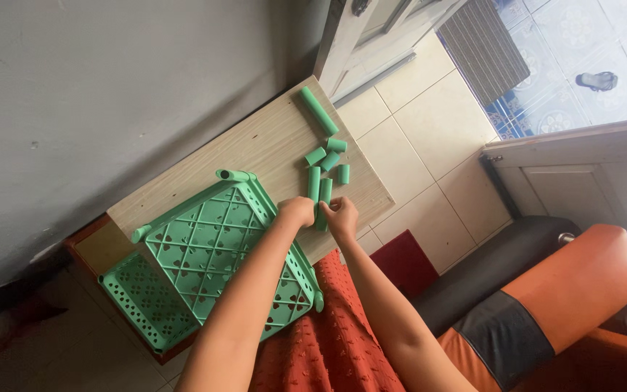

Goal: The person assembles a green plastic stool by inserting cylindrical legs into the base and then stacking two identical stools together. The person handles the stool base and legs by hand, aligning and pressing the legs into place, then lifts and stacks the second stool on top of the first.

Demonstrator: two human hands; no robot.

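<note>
My left hand is curled by the corner of a green lattice tray and closes on the lower end of a green plastic tube. My right hand grips a second green tube lying right beside the first. Several short green tube pieces lie just beyond the hands. A longer green tube rests near the far corner of the wooden table. A second green tray sticks out from under the first.
A grey wall runs along the table's far side. Beige floor tiles and a door frame lie to the right. An orange and black seat sits at the lower right. Red dotted fabric covers my lap.
</note>
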